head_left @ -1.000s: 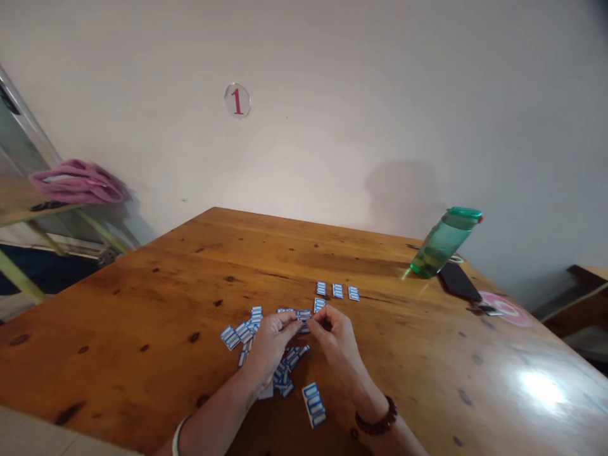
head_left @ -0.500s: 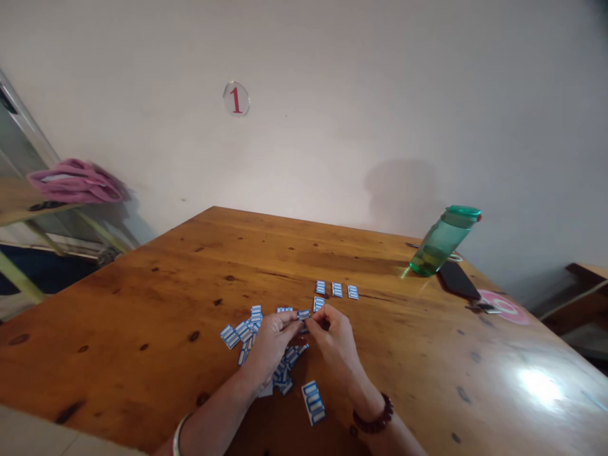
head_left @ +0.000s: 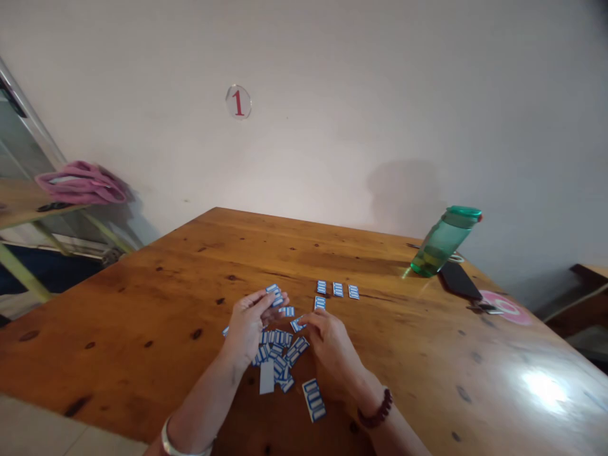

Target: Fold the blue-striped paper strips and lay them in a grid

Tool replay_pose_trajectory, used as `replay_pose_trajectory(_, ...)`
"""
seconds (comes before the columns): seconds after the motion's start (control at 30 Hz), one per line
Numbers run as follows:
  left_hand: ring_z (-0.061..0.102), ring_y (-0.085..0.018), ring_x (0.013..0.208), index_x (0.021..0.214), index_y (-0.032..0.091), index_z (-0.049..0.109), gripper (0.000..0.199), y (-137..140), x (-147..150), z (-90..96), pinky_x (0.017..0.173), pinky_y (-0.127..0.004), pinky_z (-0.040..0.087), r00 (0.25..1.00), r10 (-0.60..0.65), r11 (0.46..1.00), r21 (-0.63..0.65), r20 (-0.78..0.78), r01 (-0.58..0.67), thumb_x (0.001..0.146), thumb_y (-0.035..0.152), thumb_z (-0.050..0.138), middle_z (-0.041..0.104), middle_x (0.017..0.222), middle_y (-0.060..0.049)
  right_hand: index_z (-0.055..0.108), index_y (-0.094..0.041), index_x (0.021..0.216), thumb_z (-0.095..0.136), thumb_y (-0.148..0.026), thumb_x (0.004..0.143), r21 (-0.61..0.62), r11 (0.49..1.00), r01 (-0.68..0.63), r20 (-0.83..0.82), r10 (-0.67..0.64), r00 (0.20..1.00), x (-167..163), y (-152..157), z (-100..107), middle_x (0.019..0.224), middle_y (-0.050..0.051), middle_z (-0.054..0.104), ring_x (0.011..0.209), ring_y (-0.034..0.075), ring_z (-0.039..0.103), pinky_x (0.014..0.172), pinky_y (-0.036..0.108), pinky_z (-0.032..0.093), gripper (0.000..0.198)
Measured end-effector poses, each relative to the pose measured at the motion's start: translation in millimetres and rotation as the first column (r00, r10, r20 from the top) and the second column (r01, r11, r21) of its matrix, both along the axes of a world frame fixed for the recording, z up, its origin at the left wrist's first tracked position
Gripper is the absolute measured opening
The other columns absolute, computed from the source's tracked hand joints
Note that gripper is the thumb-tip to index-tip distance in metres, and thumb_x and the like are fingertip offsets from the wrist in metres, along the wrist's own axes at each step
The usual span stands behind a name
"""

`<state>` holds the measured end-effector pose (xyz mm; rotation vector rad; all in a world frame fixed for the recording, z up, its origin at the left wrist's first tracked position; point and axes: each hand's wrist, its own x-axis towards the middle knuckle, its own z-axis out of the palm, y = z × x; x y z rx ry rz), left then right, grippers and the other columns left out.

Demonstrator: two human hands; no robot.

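Observation:
My left hand is raised over the pile, thumb and fingers closed on a small white label sheet with blue-framed boxes. My right hand has its fingers closed at the edge of another label sheet, low over the table. Between and below the hands lies a loose pile of such sheets, one of them a plain white piece. A short row of sheets lies beyond my right hand, with one more sheet just in front of it.
One larger-looking sheet lies nearer me on the wooden table. A green bottle stands at the back right, beside a dark phone and a pink disc. Pink cloth rests on a side table at left.
My hands have parted. The left has moved up and to the left with a label sheet, uncovering more of the pile; the right has stayed near the same spot, now slightly lower.

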<state>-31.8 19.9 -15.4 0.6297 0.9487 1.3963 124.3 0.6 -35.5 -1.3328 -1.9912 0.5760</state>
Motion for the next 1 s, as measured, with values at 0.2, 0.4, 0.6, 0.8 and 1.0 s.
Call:
replay_pose_trajectory(0.2, 0.068, -0.019, 0.068, 0.069, 0.011, 0.061, 0.006, 5.7, -15.0, 12.8, 0.055, -0.023, 0.052, 0.993, 0.095, 0.995, 0.027, 0.075, -0.097, 0.064, 0.009, 0.065, 0.072, 0.07, -0.007, 0.061, -0.031, 0.102, 0.039, -0.001, 0.077, 0.022, 0.992, -0.124, 0.393, 0.106, 0.913, -6.4, -5.4, -1.1, 0.091, 0.004, 0.054, 0.087, 0.017, 0.048, 0.074, 0.026, 0.038, 0.044)
replay_pose_trajectory(0.4, 0.068, -0.019, 0.07, 0.072, 0.01, 0.063, 0.006, 10.1, -17.0, 21.7, 0.056, -0.023, 0.052, 0.992, 0.08, 0.995, 0.044, 0.093, -0.085, 0.068, 0.008, 0.061, 0.072, 0.073, -0.008, 0.052, -0.041, 0.111, 0.042, -0.003, 0.077, 0.016, 0.973, -0.228, 0.555, 0.181, 0.812, -11.6, -9.2, 3.4, 0.098, 0.004, 0.049, 0.089, 0.019, 0.042, 0.068, 0.028, 0.036, 0.052)
replay_pose_trajectory(0.6, 0.068, -0.018, 0.068, 0.07, 0.01, 0.063, 0.007, 18.2, -16.7, 20.3, 0.056, -0.023, 0.052, 0.99, 0.091, 0.995, 0.027, 0.109, -0.095, 0.071, 0.006, 0.057, 0.072, 0.071, -0.007, 0.056, -0.039, 0.106, 0.046, -0.007, 0.077, 0.011, 0.968, -0.252, 0.629, 0.189, 0.754, -12.6, -10.2, 5.1, 0.097, 0.005, 0.049, 0.091, 0.023, 0.041, 0.067, 0.031, 0.036, 0.044)
replay_pose_trajectory(0.8, 0.068, -0.018, 0.069, 0.069, 0.011, 0.062, 0.008, 19.4, -20.7, 8.3, 0.057, -0.023, 0.052, 0.985, 0.119, 0.993, -0.016, 0.123, -0.118, 0.071, 0.005, 0.057, 0.071, 0.069, -0.006, 0.06, -0.029, 0.096, 0.048, -0.007, 0.076, 0.004, 0.982, -0.186, 0.624, 0.143, 0.768, -9.7, -10.6, 6.8, 0.098, 0.006, 0.051, 0.092, 0.022, 0.042, 0.068, 0.032, 0.035, 0.032)
replay_pose_trajectory(1.0, 0.068, -0.017, 0.068, 0.069, 0.011, 0.062, 0.011, 14.9, -21.0, -0.5, 0.056, -0.022, 0.052, 0.984, 0.116, 0.993, -0.054, 0.136, -0.11, 0.072, 0.003, 0.055, 0.071, 0.069, -0.006, 0.061, -0.025, 0.093, 0.043, -0.01, 0.081, 0.0, 0.985, -0.17, 0.494, 0.148, 0.857, -12.3, -13.1, 6.1, 0.094, 0.004, 0.053, 0.09, 0.018, 0.045, 0.07, 0.027, 0.035, 0.026)
